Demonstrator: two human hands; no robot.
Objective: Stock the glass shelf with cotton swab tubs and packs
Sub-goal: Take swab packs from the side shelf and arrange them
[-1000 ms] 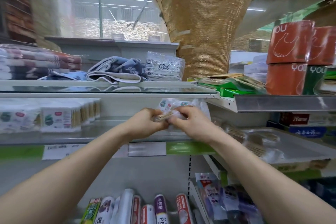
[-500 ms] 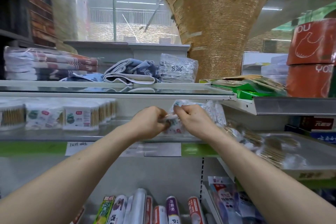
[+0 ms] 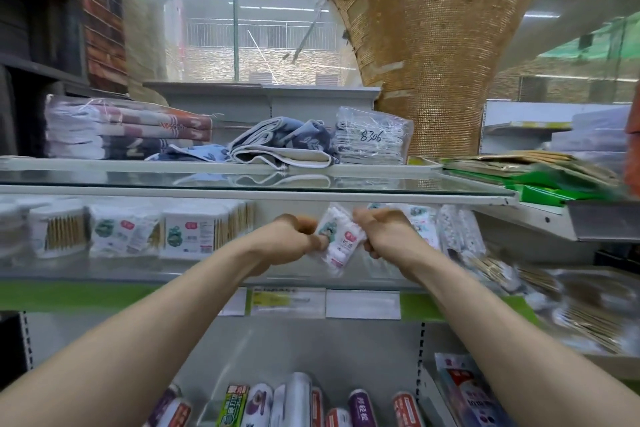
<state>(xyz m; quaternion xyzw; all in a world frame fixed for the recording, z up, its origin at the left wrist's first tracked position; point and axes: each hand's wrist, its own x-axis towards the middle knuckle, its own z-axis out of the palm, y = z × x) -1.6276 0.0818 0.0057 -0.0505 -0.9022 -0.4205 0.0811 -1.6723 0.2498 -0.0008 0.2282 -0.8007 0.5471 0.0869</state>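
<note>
Tubs (image 3: pixel 188 234) are already ranged along glass shelf (image 3: pixel 104 272) at left, while one swab pack (image 3: pixel 341 241) is gripped between left hand (image 3: pixel 294 239) and right hand (image 3: pixel 384 236), unplaced.

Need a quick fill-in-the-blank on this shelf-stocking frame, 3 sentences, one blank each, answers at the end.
1. The cotton swab pack is held by ____ hands, the left hand and the right hand.
2. The clear bag on the top glass shelf has the number ____ handwritten on it.
3. The cotton swab tubs stand to the ____ of the held pack.

Missing words: both; 8306; left
</note>
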